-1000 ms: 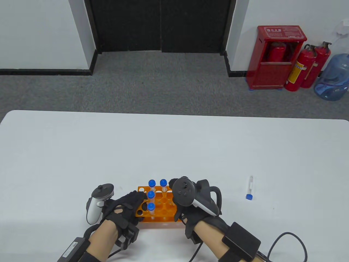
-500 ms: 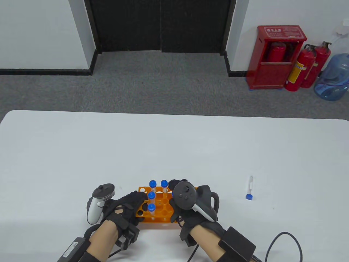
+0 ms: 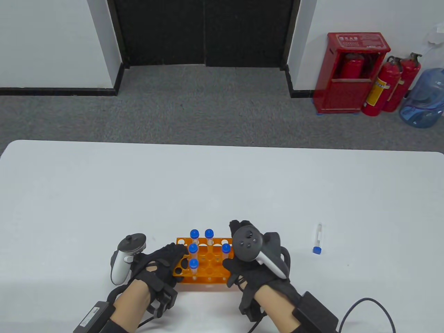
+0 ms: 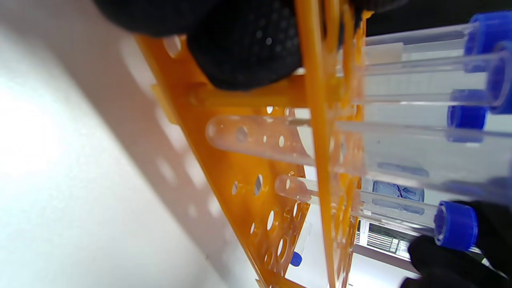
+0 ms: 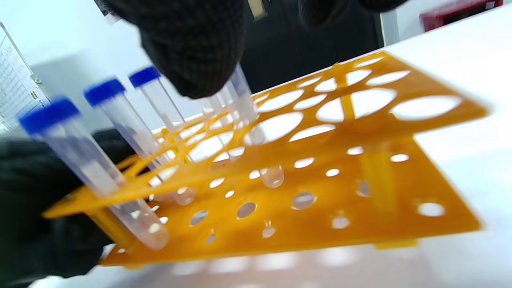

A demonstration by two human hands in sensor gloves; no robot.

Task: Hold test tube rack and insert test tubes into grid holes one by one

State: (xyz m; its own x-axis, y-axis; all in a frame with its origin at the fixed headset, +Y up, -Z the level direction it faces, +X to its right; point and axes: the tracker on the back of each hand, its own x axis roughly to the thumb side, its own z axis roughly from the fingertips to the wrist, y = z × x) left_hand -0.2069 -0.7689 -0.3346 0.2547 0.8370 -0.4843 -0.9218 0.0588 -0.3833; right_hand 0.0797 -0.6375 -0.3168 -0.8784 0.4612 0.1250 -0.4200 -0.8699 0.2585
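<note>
Looking down from the table view, an orange rack (image 3: 204,262) sits near the front edge of the white table (image 3: 222,187). Five capped tubes stand in it: two in the far row (image 3: 194,235) (image 3: 208,235), two nearer on the left side (image 3: 193,249) (image 3: 193,265), and one toward the right (image 3: 225,248). The left hand (image 3: 156,265) grips the rack's left end, fingers curled over its top edge. The right hand (image 3: 249,267) is just beside the rack's right end, close to the rightmost tube; the tracker hides its fingers, so I cannot tell from here whether they hold anything. A sixth tube (image 3: 317,239) lies flat on the table, well apart to the right.

The left wrist view is turned on its side. A gloved finger (image 4: 244,52) of the left hand presses against the rack's frame (image 4: 224,160). Tubes pass through the grid holes, their blue caps at the right edge. One cap (image 4: 456,225) lies against dark gloved fingers (image 4: 448,268) at the lower right corner.

The right wrist view is blurred. A gloved fingertip (image 5: 196,48) of the right hand covers the top of a tube (image 5: 250,116) whose rounded bottom hangs in a hole of the rack (image 5: 320,192). How the other fingers lie I cannot tell. Three capped tubes lean at the left, in front of the other glove (image 5: 36,200).
</note>
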